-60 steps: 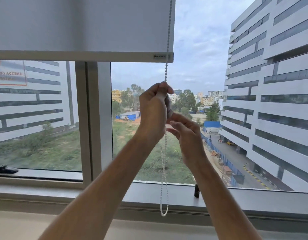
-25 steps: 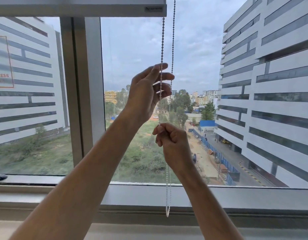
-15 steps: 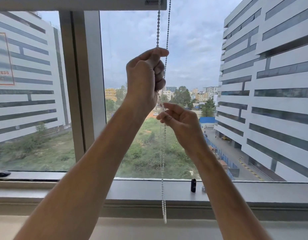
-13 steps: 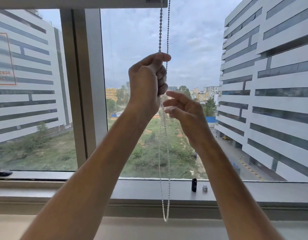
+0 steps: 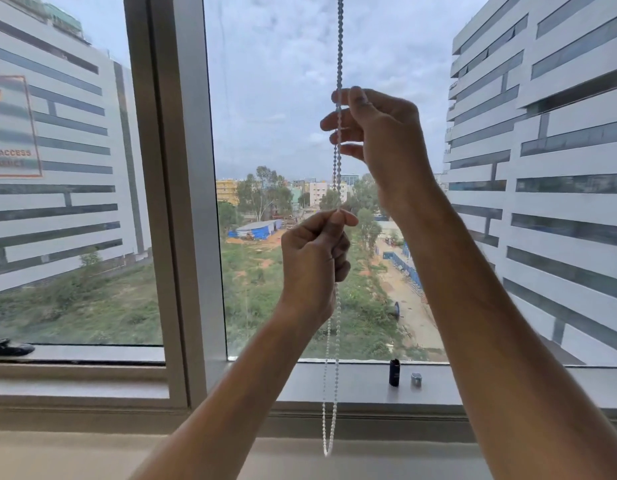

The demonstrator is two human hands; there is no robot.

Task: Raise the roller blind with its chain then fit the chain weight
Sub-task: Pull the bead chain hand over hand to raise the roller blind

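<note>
window (image 5: pixel 182 202) behind; both hands pinch bead chain (image 5: pixel 338 46), right hand (image 5: pixel 386 140) above left hand (image 5: pixel 312 261).

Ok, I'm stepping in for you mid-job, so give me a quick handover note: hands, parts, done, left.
Right hand: up high, pinching the bead chain.
Left hand: lower, shut on the same chain.
Chain loop hangs below the sill.
Small black piece and small grey piece stand on the sill, untouched.
Done: the blind is out of view above.
Left: finish raising, fit the weight.
</note>
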